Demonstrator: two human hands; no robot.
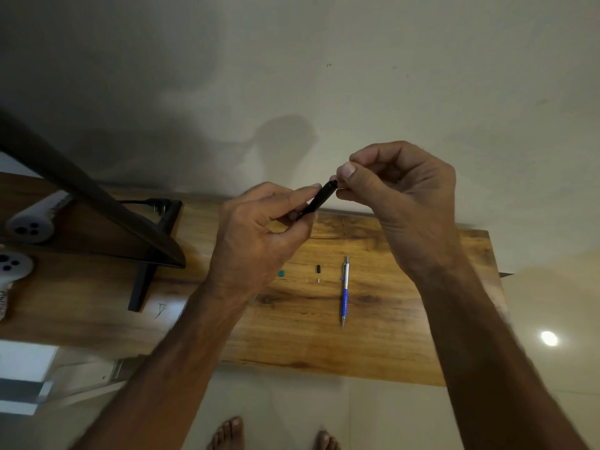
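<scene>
Left hand [259, 228] holds black tube [316, 199]; right hand [399, 193] pinches its tip

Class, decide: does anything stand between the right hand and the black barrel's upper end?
Nothing visible does. The right hand pinches the black barrel at its upper end; the left hand grips it lower down. The blue pencil lies on the table, apart.

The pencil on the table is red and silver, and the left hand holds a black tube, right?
No: the head view shows the pencil on the table is blue and silver, not red. The left hand does hold a black tube.
</scene>
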